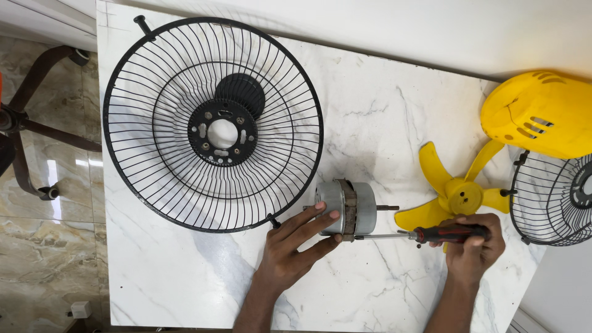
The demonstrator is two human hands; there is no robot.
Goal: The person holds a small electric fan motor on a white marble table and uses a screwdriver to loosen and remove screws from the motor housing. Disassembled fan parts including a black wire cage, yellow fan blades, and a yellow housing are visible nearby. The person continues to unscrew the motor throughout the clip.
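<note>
A grey metal fan motor [361, 205] lies on its side on the white marble table [382, 117], its shaft pointing right. My left hand [295, 246] rests its fingers on the motor's left end. In my right hand [473, 246] is a screwdriver [431, 234] with a red and black handle. The screwdriver's tip touches the motor's lower edge at the seam.
A large black wire fan guard [213, 123] lies flat at the table's left. A yellow fan blade [459, 194] and a yellow motor cover [536, 114] sit at the right, beside a second black guard [555, 197]. A chair base [31, 123] stands on the floor at left.
</note>
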